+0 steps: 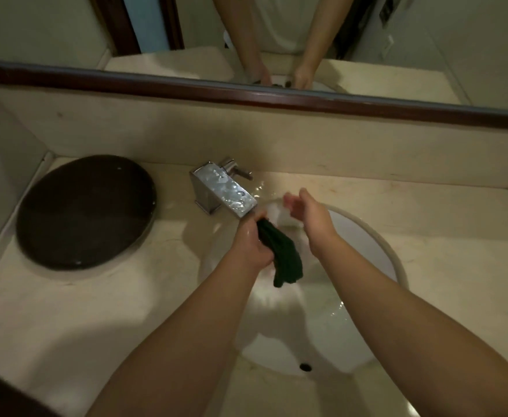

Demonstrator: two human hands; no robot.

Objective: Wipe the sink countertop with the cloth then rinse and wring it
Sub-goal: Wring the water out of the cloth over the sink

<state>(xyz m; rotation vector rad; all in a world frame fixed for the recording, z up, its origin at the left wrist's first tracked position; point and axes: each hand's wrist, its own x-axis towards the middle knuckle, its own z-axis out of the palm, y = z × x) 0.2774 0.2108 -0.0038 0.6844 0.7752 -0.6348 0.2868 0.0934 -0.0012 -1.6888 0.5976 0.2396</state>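
Both hands are held over the sink (370, 236), close under the faucet (225, 191), presumably so that water and drips are caught by the bowl and not by the tabletop (126, 311). The grip of the left hand (254, 240) is closed round the upper end of the dark green cloth (282, 257). Most of the cloth hangs free below and to the right of that grip, above the bowl. The right hand (310, 212) is spread and empty beside the spout's outlet, where water appears to fall, just apart from the cloth. Rinsing is judged to be in hand; wringing is not yet done.
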